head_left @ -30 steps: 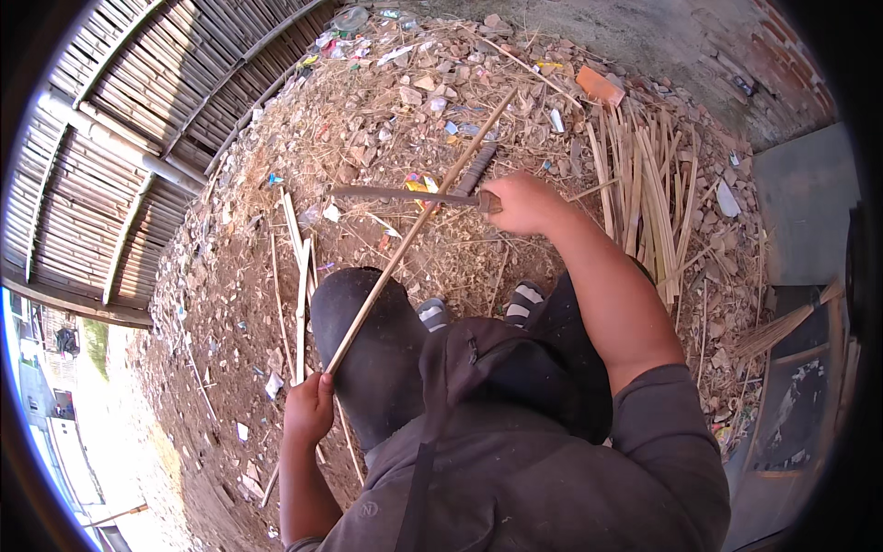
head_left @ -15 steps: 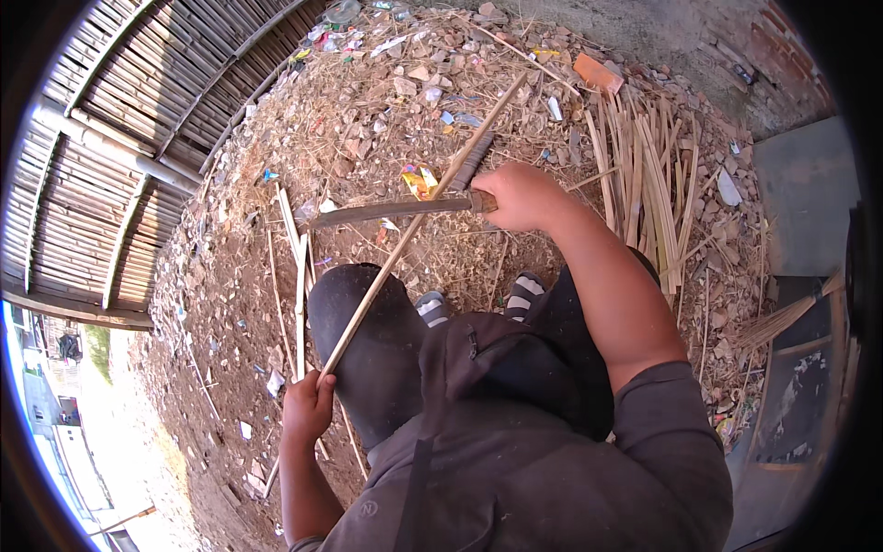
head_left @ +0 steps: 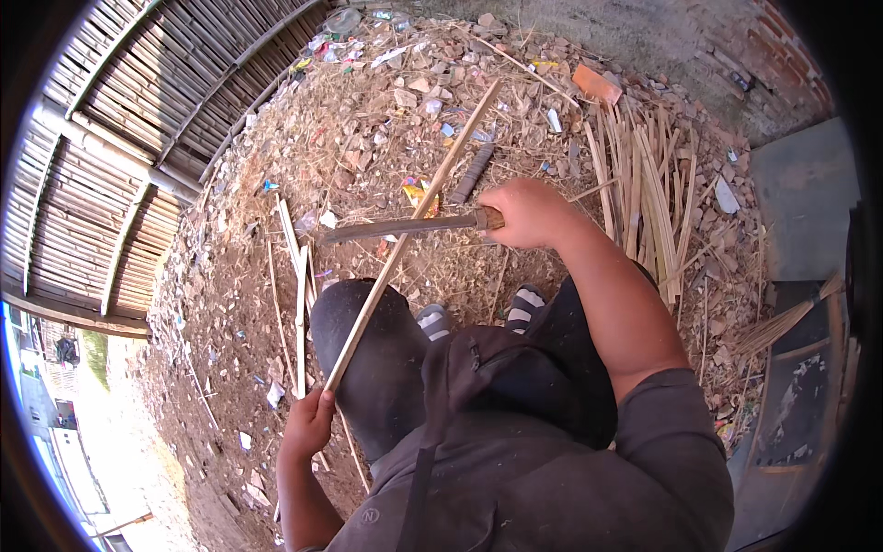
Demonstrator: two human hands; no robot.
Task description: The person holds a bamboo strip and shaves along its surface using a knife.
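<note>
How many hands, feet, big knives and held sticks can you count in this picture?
Hands: 2 (left hand, right hand)
Feet: 2 (left foot, right foot)
Big knives: 1 (long knife, in the right hand)
Held sticks: 1 (pale strip, in the left hand)
Total: 6

Bright daylight fills the space, and from where I stand the littered ground [head_left: 235, 304] lies mostly in soft, even shade. At lower left, a sunlit patch [head_left: 124, 414] burns out to featureless white, edged blue-violet at the rim. Pale sun breaks across the bamboo fence [head_left: 83, 221], upper left. The central blade [head_left: 395, 228] looks fairly sharp; fisheye distortion bows straight edges inside black corners.
</note>
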